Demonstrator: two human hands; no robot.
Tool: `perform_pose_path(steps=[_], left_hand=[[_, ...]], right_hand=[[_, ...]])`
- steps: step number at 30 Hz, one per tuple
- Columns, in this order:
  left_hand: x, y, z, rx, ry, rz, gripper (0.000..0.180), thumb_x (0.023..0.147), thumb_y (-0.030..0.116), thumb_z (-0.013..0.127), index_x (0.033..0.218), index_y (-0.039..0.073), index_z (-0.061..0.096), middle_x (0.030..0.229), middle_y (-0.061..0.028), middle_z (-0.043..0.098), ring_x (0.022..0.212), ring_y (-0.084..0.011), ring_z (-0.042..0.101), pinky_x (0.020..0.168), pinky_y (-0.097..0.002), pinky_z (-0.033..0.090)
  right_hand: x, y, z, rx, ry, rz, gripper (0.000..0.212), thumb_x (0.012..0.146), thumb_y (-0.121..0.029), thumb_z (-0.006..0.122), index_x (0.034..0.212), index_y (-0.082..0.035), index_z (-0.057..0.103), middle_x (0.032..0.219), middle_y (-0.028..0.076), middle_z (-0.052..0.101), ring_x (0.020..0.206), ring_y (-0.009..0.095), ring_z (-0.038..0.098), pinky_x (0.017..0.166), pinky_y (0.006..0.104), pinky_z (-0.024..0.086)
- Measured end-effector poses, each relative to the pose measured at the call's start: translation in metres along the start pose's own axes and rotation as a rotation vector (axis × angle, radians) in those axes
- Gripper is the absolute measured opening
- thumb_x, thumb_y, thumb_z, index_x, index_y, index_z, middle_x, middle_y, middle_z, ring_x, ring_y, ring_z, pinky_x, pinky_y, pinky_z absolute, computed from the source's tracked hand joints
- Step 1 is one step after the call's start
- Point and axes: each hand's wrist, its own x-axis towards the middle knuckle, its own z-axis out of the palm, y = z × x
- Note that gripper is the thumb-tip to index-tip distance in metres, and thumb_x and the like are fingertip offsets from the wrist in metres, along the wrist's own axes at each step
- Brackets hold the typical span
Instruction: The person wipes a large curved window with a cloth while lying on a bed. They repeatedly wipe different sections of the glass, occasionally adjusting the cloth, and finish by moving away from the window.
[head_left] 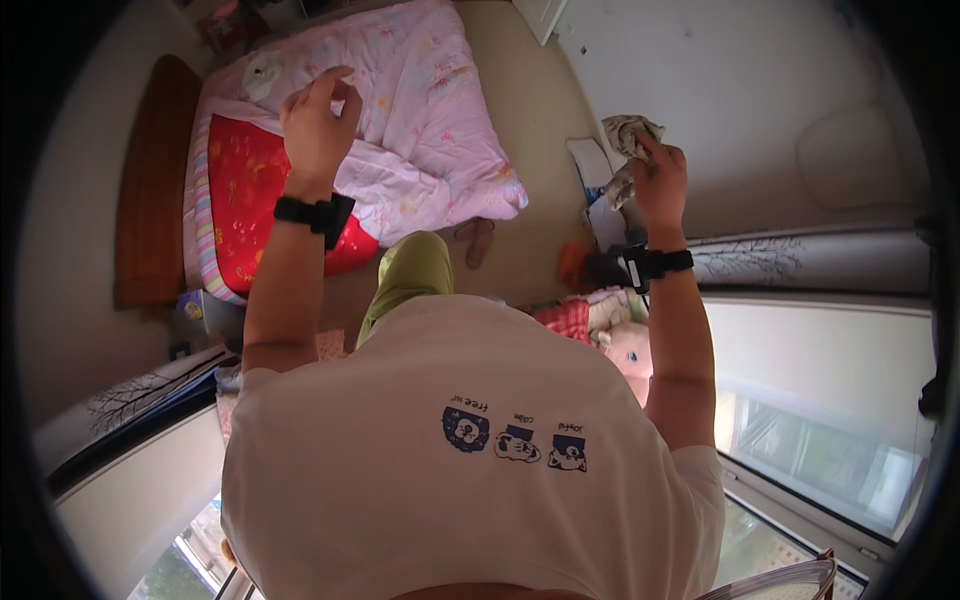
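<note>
My right hand (662, 188) is raised on the right, its fingers closed around a crumpled, grey-beige cloth (628, 134). One bunched part of the cloth sticks out above the fingers, and another hangs down beside them. My left hand (318, 128) is held up on the left, in front of the bed in the picture. Its fingers are loosely bent with a gap between thumb and fingers, and I see nothing held in them. Each wrist wears a black strap (310, 212) with a small dark block.
A bed with a pink flowered quilt (430, 110) and red sheet (240, 190) stands ahead left, beside a brown headboard (158, 190). Slippers (478, 240) lie on the floor. A pink plush toy (628, 352) sits low right. Windows (820, 450) are at both sides below.
</note>
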Motion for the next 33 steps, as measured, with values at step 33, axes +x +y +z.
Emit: perform_pose_path(steps=[33], left_hand=[[0.371, -0.485, 0.776, 0.047, -0.319, -0.265, 0.025, 0.080, 0.015, 0.065, 0.105, 0.012, 0.068, 0.091, -0.0022, 0.070, 0.088, -0.0205, 0.067, 0.089, -0.0379, 0.044]], right_hand=[[0.681, 0.331, 0.781, 0.282, -0.149, -0.005, 0.042, 0.077, -0.001, 0.062, 0.115, -0.015, 0.070, 0.102, 0.012, 0.059, 0.091, 0.030, 0.060, 0.079, 0.0374, 0.051]])
